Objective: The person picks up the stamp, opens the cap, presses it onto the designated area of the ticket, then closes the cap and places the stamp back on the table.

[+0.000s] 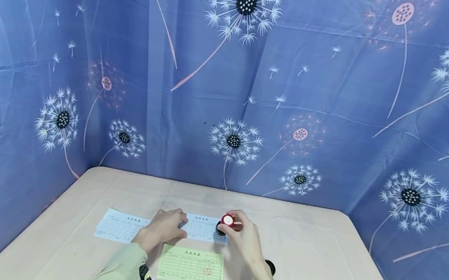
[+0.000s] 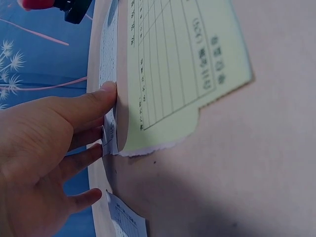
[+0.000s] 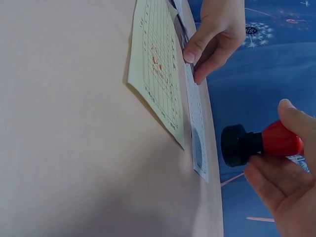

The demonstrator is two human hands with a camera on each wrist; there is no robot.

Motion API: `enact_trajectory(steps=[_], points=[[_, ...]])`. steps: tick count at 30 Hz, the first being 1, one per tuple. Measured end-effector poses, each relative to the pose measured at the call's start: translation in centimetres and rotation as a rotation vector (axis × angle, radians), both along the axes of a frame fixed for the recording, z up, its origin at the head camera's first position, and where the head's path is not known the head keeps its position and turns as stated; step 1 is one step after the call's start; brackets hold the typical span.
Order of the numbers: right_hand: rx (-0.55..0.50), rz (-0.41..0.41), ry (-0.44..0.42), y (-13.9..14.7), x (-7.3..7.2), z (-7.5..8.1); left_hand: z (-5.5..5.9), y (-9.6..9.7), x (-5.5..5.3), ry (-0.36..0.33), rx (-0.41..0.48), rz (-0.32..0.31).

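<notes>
My right hand grips the red handle of a round stamp, its black base facing the right end of a blue printed slip. In the right wrist view, the stamp is held above the paper, apart from it. My left hand rests its fingertips on the left end of that slip; in the left wrist view its thumb and fingers touch the paper's edge. Nearer me lies a yellow-green slip with a red stamp mark on its right part.
Another blue slip lies to the left, partly behind the left hand. A round black object sits by my right wrist, partly covered by it. Blue dandelion-patterned cloth hangs behind the pale tabletop.
</notes>
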State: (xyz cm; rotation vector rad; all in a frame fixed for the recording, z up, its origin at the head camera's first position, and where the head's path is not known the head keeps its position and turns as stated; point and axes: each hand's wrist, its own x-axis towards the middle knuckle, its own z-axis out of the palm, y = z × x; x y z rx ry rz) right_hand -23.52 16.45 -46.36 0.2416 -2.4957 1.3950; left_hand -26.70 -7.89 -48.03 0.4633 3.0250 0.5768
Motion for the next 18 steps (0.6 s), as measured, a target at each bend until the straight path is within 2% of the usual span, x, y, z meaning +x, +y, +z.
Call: enact_trajectory(steps=[11,18], points=[[0.01,0.004,0.013,-0.31,-0.41,-0.26,0.22,0.04,0.04,-0.005,-0.011,0.001],[0.011,0.005,-0.037,-0.56,-0.61,-0.42,0.19,0.11,0.02,0.0,-0.022,-0.001]])
